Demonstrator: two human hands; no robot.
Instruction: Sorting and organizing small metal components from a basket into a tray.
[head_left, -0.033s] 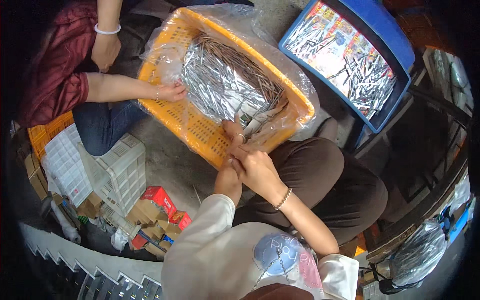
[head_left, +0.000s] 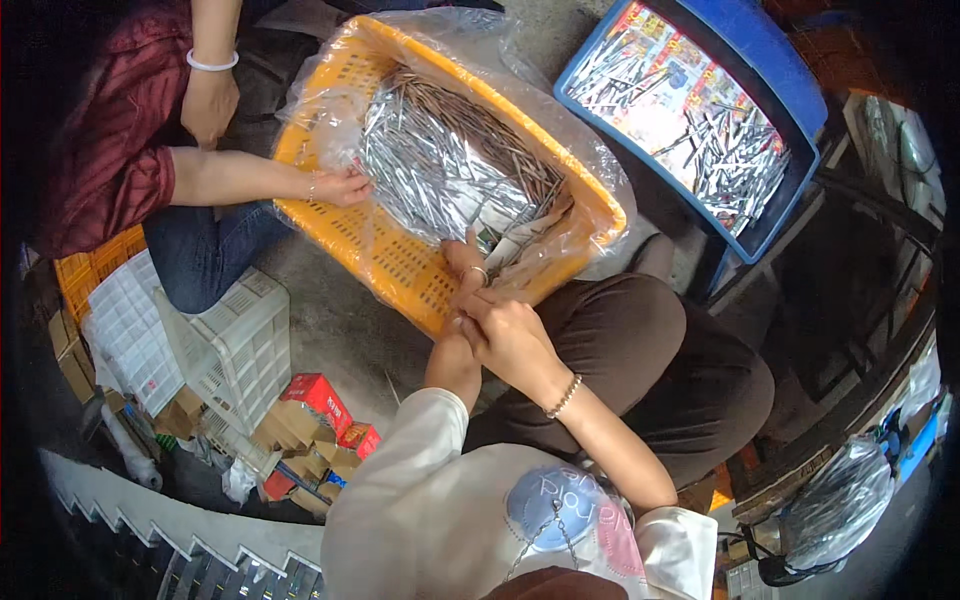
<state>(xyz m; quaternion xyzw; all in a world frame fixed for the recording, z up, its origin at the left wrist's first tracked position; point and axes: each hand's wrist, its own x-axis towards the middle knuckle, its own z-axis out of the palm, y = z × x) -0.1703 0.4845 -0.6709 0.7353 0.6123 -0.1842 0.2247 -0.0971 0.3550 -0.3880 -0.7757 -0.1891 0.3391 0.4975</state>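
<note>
A yellow slotted crate [head_left: 400, 265] lined with a clear plastic bag holds a heap of thin silver sticks [head_left: 440, 160]. My left hand [head_left: 466, 272], with a ring on one finger, reaches over the crate's near edge, its fingers closed on sticks at the edge of the heap. My right hand [head_left: 512, 335], a bead bracelet at its wrist, presses against my left wrist with curled fingers; what it holds is hidden. Another person in a red shirt sits at the left with one hand [head_left: 342, 187] in the same crate and the other hand [head_left: 208, 103] resting on a knee.
A blue crate [head_left: 790, 90] with more silver sticks on a colourful printed sheet stands at the upper right. A white plastic basket [head_left: 240, 345], small cardboard and red boxes [head_left: 318, 400] lie at the lower left. My knees in dark trousers [head_left: 640, 350] are below the yellow crate.
</note>
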